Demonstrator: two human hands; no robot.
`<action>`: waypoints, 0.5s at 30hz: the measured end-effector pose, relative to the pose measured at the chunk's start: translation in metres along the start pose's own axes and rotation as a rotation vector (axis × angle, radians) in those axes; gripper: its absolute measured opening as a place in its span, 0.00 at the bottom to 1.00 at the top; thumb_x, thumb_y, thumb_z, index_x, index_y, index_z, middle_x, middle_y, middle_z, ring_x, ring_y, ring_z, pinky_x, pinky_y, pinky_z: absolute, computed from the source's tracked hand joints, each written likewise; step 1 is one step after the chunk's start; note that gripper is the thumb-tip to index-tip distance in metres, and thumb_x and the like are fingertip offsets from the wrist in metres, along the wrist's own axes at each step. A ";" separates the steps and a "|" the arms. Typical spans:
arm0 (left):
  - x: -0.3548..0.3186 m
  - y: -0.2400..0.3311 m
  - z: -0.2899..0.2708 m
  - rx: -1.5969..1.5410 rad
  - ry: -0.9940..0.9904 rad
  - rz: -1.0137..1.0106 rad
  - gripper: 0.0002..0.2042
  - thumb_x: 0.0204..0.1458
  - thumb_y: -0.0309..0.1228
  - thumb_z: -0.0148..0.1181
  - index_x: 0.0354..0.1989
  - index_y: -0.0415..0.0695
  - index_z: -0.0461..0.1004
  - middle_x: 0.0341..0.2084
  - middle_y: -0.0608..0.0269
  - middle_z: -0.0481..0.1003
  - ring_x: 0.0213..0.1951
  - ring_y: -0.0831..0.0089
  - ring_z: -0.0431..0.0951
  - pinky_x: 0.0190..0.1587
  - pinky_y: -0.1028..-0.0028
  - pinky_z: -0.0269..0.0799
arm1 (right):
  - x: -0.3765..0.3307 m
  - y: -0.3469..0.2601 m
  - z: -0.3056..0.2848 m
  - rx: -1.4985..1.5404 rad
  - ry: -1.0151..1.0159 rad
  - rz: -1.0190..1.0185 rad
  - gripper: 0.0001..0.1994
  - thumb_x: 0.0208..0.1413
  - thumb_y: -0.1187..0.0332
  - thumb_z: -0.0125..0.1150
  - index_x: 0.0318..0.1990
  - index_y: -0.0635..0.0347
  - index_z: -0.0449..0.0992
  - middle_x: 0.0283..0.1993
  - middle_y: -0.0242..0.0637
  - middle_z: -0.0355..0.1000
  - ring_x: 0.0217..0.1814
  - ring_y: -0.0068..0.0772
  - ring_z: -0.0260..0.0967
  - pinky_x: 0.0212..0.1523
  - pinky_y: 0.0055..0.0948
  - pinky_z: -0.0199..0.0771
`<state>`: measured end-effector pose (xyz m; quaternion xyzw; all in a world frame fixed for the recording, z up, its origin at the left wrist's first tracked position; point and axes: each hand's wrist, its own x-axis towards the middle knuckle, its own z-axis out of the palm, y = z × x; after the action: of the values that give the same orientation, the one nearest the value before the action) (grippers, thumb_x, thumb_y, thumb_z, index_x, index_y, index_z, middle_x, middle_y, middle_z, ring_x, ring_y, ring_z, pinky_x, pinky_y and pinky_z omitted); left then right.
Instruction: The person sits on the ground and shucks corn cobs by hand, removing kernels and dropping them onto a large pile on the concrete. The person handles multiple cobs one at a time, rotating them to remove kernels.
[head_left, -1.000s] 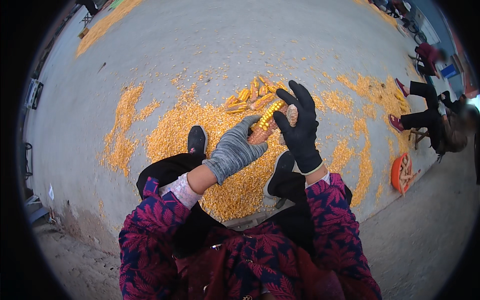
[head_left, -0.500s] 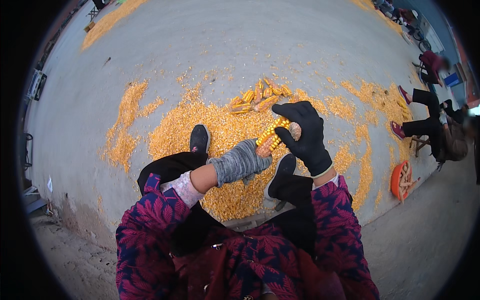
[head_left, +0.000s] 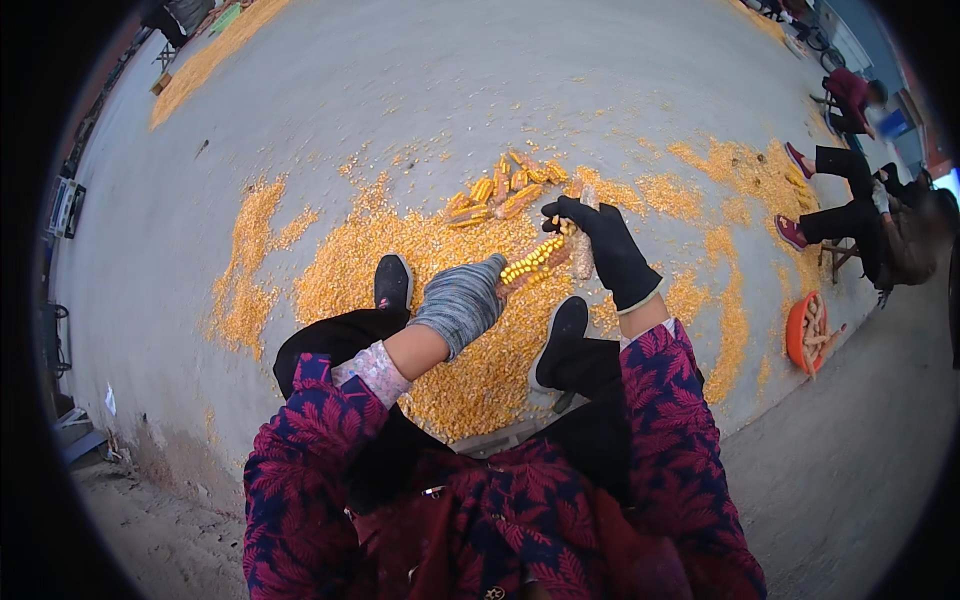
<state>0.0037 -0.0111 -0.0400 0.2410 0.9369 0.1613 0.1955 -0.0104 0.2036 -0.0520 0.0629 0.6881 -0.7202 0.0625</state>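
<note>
Grey concrete ground (head_left: 500, 90) fills the view, bending toward the rim, and we see it strewn with yellow maize. We sit over a broad spread of loose kernels (head_left: 470, 340), with our two black shoes planted in it, one (head_left: 392, 282) at about 9 o'clock of the hands and the other (head_left: 560, 340) just below them at 6 o'clock.

Our left hand (head_left: 462, 300), in a grey knitted glove, is clenched around the lower end of a partly shelled corn cob (head_left: 532, 262), which slants up toward 2 o'clock; rows of yellow kernels show on it beside bare reddish core. Our right hand (head_left: 610, 250), in a black glove, meets the cob's upper end, and its grip is closed around a pale bare cob (head_left: 583, 252) that stands nearly upright, touching the yellow one.

At 12 o'clock of the hands lies a small heap of unshelled cobs (head_left: 505, 188) on the ground, near the fingertips. Thinner patches of kernels (head_left: 245, 270) lie well apart at 9 o'clock. At 3 o'clock an orange basin (head_left: 795, 345) holds cobs, and beyond it, at 2 o'clock, other people (head_left: 850, 215) sit at the edge of the concrete.
</note>
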 end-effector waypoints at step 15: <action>0.005 -0.007 0.006 0.048 0.121 0.094 0.10 0.49 0.35 0.51 0.36 0.44 0.69 0.22 0.52 0.74 0.29 0.56 0.76 0.30 0.59 0.69 | 0.000 -0.002 0.034 -0.998 0.235 0.068 0.22 0.44 0.49 0.55 0.24 0.63 0.77 0.26 0.51 0.71 0.30 0.49 0.71 0.33 0.40 0.70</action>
<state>-0.0007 -0.0131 -0.0495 0.2791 0.9382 0.1623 0.1248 -0.0111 0.1698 -0.0490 0.1284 0.9479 -0.2899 0.0307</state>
